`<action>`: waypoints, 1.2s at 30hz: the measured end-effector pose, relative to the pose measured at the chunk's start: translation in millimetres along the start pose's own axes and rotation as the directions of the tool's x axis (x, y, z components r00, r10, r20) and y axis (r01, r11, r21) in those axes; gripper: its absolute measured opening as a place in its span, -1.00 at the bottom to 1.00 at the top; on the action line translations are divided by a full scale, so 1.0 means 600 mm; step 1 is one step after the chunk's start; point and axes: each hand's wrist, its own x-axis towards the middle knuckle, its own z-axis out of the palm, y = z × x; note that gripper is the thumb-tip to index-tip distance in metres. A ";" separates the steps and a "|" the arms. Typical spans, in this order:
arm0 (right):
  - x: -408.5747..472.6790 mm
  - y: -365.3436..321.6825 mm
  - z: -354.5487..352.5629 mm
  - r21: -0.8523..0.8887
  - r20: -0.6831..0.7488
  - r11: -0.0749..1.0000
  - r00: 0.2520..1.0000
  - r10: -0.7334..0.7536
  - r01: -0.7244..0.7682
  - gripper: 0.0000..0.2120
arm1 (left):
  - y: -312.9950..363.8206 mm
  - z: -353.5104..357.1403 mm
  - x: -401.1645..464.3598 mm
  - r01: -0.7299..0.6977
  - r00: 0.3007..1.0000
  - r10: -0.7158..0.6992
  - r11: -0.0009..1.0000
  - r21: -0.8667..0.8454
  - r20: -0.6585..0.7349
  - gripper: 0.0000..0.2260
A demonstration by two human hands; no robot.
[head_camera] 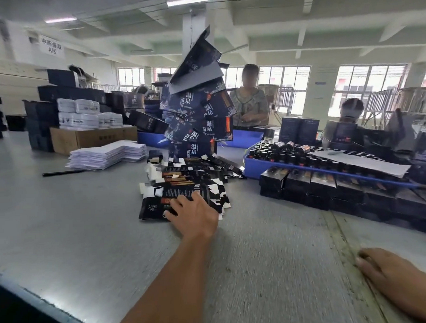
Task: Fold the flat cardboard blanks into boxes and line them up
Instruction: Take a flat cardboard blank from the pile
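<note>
Black blank [160,207] flat — left hand [194,211] on it.

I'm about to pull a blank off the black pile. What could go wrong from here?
1. The left hand rests on the loosely fanned pile of flat blanks; pulling one may drag several and scatter them further.
2. The tall tower of printed boxes right behind the pile leans visibly; a nudge might topple it.
3. The right hand lies on the table, not bracing the pile.

black flat blanks [181,187] with white flaps, grey table [75,216], blue tray [252,165], white paper stack [104,155].
</note>
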 end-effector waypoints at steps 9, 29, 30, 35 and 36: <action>0.012 -0.067 -0.044 0.062 0.013 0.995 0.997 -0.081 0.080 -0.56 | 0.030 0.007 -0.045 -0.310 0.945 0.277 0.928 0.205 0.172 -0.78; 0.001 -0.072 -0.047 0.067 -0.011 0.994 0.996 -0.085 0.086 -0.62 | 0.102 0.048 -0.118 -0.690 0.618 0.589 0.724 0.000 0.521 -0.03; 0.000 -0.072 -0.047 0.069 -0.012 0.994 0.996 -0.088 0.089 -0.63 | 0.103 0.047 -0.119 -0.691 0.614 0.594 0.723 -0.010 0.520 0.00; -0.004 -0.073 -0.050 0.072 -0.018 0.992 0.995 -0.099 0.100 -0.65 | 0.114 0.037 -0.128 -0.688 0.625 0.620 0.724 -0.041 0.475 0.09; -0.005 -0.074 -0.051 0.072 -0.017 0.992 0.995 -0.099 0.100 -0.66 | 0.115 0.036 -0.130 -0.701 0.627 0.636 0.713 -0.030 0.451 0.10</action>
